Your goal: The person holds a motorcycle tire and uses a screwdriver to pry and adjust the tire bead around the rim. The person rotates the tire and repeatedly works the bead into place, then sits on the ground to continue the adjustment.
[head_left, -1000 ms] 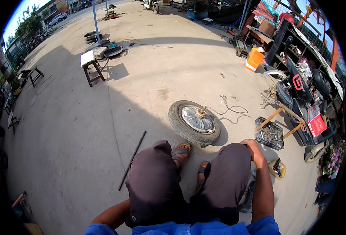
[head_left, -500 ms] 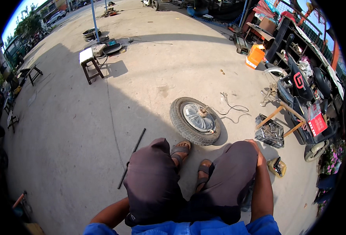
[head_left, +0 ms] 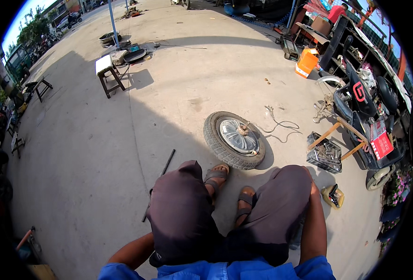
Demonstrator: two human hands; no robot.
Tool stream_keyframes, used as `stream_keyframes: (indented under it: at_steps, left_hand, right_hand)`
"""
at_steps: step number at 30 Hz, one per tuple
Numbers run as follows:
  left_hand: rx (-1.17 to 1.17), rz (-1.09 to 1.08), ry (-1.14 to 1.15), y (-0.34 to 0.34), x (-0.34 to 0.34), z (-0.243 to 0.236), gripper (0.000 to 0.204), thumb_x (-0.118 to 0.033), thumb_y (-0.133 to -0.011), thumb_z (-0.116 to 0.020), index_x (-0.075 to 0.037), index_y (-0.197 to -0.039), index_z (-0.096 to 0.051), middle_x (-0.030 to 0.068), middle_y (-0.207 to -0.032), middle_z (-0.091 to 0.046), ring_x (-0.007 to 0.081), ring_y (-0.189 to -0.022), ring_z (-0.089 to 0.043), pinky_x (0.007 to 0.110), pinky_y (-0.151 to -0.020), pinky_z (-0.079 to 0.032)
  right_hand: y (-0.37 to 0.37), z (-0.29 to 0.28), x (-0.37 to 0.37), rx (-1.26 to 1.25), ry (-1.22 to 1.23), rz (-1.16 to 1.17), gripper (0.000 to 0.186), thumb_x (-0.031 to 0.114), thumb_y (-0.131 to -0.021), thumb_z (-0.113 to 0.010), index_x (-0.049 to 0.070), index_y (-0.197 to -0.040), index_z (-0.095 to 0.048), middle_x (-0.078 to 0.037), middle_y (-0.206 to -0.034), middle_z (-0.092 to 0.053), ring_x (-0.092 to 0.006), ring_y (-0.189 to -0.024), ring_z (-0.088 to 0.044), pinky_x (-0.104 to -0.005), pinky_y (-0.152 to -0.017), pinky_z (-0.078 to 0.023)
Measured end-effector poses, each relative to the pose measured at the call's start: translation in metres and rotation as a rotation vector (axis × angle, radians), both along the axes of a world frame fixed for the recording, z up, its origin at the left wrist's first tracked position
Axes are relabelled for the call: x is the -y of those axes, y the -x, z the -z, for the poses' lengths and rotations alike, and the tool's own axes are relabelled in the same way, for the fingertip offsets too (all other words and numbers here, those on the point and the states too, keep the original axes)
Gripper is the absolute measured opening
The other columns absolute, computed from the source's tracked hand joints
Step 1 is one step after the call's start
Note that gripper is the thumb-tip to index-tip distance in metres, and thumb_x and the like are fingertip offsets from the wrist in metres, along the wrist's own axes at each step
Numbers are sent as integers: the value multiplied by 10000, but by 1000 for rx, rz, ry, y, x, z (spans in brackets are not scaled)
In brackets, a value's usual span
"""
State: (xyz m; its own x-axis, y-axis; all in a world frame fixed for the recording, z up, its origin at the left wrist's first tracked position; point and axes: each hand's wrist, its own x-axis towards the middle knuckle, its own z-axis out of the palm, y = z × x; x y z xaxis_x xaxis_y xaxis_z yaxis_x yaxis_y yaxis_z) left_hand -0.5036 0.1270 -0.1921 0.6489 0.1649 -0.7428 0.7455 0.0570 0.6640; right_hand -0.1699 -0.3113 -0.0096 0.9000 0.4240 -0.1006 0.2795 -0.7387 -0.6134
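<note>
My left forearm (head_left: 134, 252) runs behind my left thigh, and that hand is hidden. Beside my right knee rests my right hand (head_left: 313, 183); its fingers are mostly out of sight, and no held object shows. In front of my sandalled feet lies a motor wheel (head_left: 234, 140) with a grey tyre, a clear wrap over its hub and the axle pointing up. From its axle a thin cable (head_left: 281, 123) trails to the right across the concrete. A dark metal bar (head_left: 168, 161) lies left of my left knee, partly covered by it.
On the right stand a black crate of tools (head_left: 325, 156), a wooden-legged frame (head_left: 325, 136), a small yellow container (head_left: 332, 196), an orange box (head_left: 306, 63) and piled scooter parts (head_left: 356, 102). A white-topped stool (head_left: 104, 65) is far left. A person in red (head_left: 338, 12) is at the upper right.
The view has shifted slightly; my arms and the wheel keep their places. A person in red has appeared at the upper right, and a motorbike shows on the far road where a car was.
</note>
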Motion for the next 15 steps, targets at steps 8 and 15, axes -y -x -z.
stream_keyframes:
  at_steps: [8,15]
  left_hand:
    - [-8,10,-2,3,5,0,382,-245,-887,-754,27,-1135,-655,158,-984,-732,288,-865,-706,413,-802,-572]
    - [-12,5,-15,7,7,-2,389,-246,-879,-763,29,-1131,-657,161,-979,-734,293,-861,-707,416,-798,-571]
  right_hand:
    - [11,5,8,-101,-65,98,495,333,-1060,-523,-5,-1409,-619,-193,-1315,-707,-268,-1195,-663,-397,-988,-525]
    - [10,5,9,-263,-127,172,413,257,-1053,-534,40,-1403,-571,-186,-1387,-609,-287,-1304,-566,-376,-1101,-432]
